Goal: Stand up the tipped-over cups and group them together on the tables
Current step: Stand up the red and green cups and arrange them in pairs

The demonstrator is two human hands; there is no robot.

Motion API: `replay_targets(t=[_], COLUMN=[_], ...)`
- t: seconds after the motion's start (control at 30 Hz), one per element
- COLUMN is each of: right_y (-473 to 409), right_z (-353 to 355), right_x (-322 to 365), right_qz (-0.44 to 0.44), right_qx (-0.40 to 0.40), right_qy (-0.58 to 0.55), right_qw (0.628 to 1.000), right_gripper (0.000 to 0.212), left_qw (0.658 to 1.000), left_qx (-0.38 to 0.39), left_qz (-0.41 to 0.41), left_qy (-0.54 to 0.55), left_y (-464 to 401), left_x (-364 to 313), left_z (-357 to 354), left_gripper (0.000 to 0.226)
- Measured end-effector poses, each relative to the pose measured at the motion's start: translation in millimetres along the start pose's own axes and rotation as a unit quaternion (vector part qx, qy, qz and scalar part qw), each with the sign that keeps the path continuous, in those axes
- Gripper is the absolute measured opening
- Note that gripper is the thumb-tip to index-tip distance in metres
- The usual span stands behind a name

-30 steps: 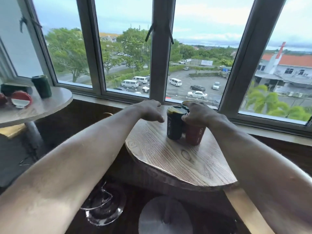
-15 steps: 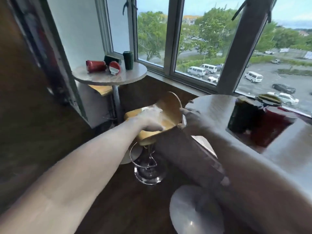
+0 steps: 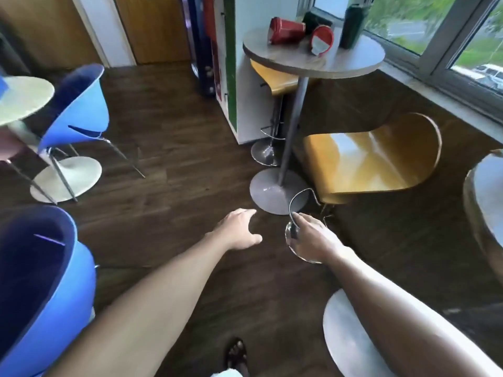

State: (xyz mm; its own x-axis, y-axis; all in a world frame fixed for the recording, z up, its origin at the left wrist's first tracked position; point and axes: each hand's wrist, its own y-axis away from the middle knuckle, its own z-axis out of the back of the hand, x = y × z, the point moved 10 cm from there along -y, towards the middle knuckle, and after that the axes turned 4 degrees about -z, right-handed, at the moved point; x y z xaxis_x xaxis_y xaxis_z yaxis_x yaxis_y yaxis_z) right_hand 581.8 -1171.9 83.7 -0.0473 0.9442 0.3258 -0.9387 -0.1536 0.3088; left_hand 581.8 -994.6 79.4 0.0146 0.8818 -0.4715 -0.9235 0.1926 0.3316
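A round grey table (image 3: 340, 65) stands ahead by the window. On it two red cups lie tipped over: one on its side at the left (image 3: 285, 29), one with its mouth toward me (image 3: 322, 40). A dark green cup (image 3: 315, 21) lies behind them, partly hidden. Another dark green cup (image 3: 352, 23) stands upright at the right. My left hand (image 3: 239, 232) hangs open over the floor, well short of the table. My right hand (image 3: 313, 239) is beside it with fingers apart, holding nothing.
A yellow-seated bar stool (image 3: 373, 156) stands between me and the table, its chrome footrest near my right hand. A second stool (image 3: 275, 77) sits under the table. Blue chairs (image 3: 79, 110) and a pale table (image 3: 21, 99) are at left. Another table's edge (image 3: 479, 191) is at right.
My view swung left and down from the window table with grouped cups toward the far table. Both hands left those cups and now hang free over the floor.
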Motion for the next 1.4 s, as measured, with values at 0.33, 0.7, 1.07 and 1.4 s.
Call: replay_targets(t=[0.33, 0.7, 1.07, 1.4], right_y=[-48, -173, -294, -414], right_z=[-103, -116, -92, -80], right_x=[41, 91, 124, 186], right_qz=[0.026, 0.080, 0.096, 0.072], right_qx=[0.109, 0.173, 0.203, 0.194], right_qy=[0.026, 0.035, 0.048, 0.050], right_qw=[0.993, 0.981, 0.973, 0.977], right_gripper=[0.076, 0.083, 0.083, 0.084], left_qw=[0.988, 0.966, 0.958, 0.963], left_qx=[0.054, 0.024, 0.010, 0.034], left_qz=[0.122, 0.218, 0.256, 0.229], left_qy=[0.083, 0.136, 0.128, 0.135], left_y=[22, -39, -128, -234], left_x=[127, 191, 235, 316], left_z=[-57, -6, 55, 120], left_gripper=[0.081, 0.080, 0.085, 0.085])
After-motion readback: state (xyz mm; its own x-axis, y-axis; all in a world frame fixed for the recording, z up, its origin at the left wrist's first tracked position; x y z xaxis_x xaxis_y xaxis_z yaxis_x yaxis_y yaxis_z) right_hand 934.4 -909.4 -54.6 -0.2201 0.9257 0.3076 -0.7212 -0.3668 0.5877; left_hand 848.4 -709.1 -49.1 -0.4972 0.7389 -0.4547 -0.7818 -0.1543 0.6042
